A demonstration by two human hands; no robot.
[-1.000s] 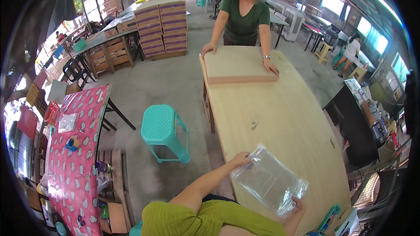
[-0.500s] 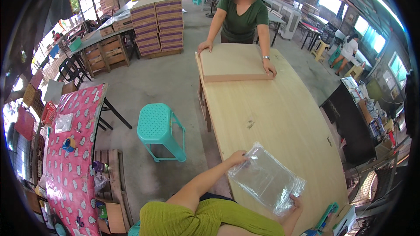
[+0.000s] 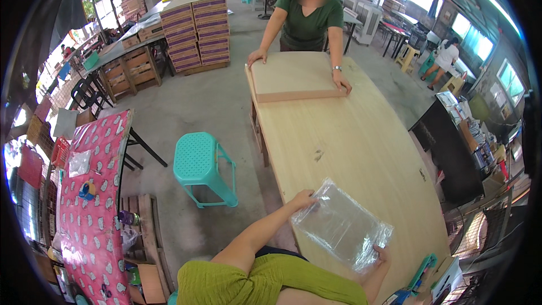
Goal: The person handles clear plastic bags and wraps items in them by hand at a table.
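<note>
A clear plastic sheet or bag (image 3: 343,227), shiny and crinkled along its edges, lies at a slant over the near end of the pale wooden table (image 3: 344,135). My left hand (image 3: 305,199) grips its upper left edge, fingers closed on it. At the lower right corner my right hand (image 3: 381,257) has hold of the plastic, its fingers partly hidden. I cannot tell whether it is one layer or several. Across the table a person in a dark green shirt rests both hands on a flat tan cardboard box (image 3: 299,75).
A turquoise stool (image 3: 197,158) stands left of the table. Further left is a table with a pink patterned cover (image 3: 99,197), holding tape and a small plastic packet. Stacked cartons (image 3: 195,34) rise behind. A green-handled brush-like item (image 3: 423,271) sits by the near right corner.
The whole view has shifted slightly. Both my hands keep their hold on the plastic, which lies almost as before. The other person's hands stay on the box.
</note>
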